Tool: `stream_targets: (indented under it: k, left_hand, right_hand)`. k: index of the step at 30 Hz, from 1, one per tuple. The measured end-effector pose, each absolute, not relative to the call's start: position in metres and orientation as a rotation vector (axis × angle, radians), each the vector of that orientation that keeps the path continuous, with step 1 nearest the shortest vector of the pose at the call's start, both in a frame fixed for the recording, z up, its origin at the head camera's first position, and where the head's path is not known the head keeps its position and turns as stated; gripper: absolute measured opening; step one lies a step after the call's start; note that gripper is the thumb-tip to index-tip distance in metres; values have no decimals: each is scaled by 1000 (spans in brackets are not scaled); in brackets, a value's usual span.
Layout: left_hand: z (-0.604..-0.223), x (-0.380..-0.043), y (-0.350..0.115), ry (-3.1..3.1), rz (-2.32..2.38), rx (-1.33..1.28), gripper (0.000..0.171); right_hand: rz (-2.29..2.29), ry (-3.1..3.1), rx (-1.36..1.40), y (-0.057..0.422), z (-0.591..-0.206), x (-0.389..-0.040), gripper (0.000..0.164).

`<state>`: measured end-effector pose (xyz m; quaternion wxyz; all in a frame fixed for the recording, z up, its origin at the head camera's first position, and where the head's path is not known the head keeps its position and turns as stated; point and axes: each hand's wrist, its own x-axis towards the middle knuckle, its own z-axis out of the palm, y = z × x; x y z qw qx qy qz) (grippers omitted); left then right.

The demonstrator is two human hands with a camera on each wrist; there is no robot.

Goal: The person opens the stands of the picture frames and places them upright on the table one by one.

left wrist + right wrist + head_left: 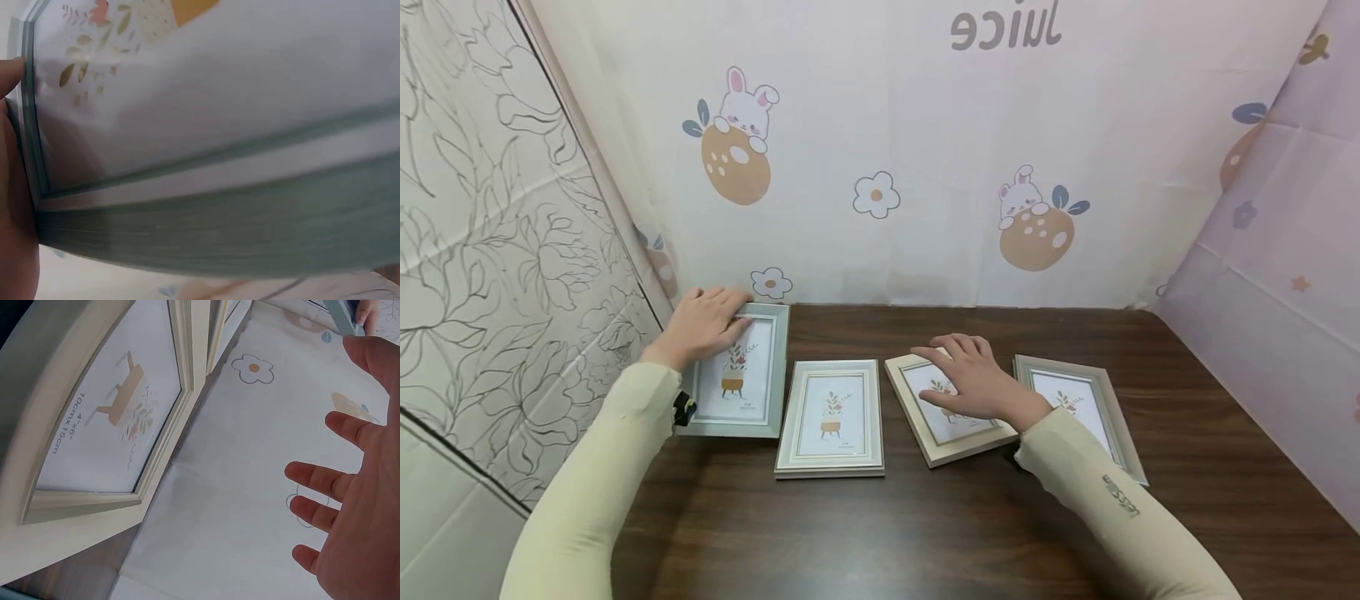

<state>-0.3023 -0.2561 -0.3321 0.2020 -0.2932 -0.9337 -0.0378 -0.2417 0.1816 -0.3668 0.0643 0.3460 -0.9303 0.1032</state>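
My left hand (700, 327) grips a grey-green picture frame (752, 402) by its top edge, thumb on the front and fingers over the back. This frame is tilted up at the left of the table; its green border (219, 231) fills the lower part of the left wrist view. Over a cream picture frame (947, 431) hovers my right hand (977, 385), fingers spread and holding nothing. The right wrist view shows that hand's bare palm (359, 531) apart from the cream frame (178, 444). Between the two hands is a white picture frame (831, 425).
At the right, a grey-beige picture frame (1108, 400) lies partly behind my right forearm. All the frames are on a dark wood table (850, 542). A printed curtain (880, 108) closes off the back, with a flower-patterned panel (535, 217) on the left.
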Motion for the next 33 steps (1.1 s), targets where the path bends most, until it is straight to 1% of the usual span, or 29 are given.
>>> stream_targets:
  k: [11, 18, 27, 33]
  left_hand:
    - [-296, -294, -218, -2510, -15, -939, 31]
    - [-278, -281, -191, -2460, 19, -1057, 28]
    - [-265, -272, -165, -2371, 25, -1223, 26]
    - [-260, -272, -157, -2374, 59, -1247, 26]
  right_hand:
    - [290, -2773, 1010, 198, -371, -238, 63]
    - [287, -2782, 951, 214, -366, -234, 64]
    - [271, -2799, 890, 233, -364, -233, 65]
    - [276, -2789, 859, 241, -363, -232, 64]
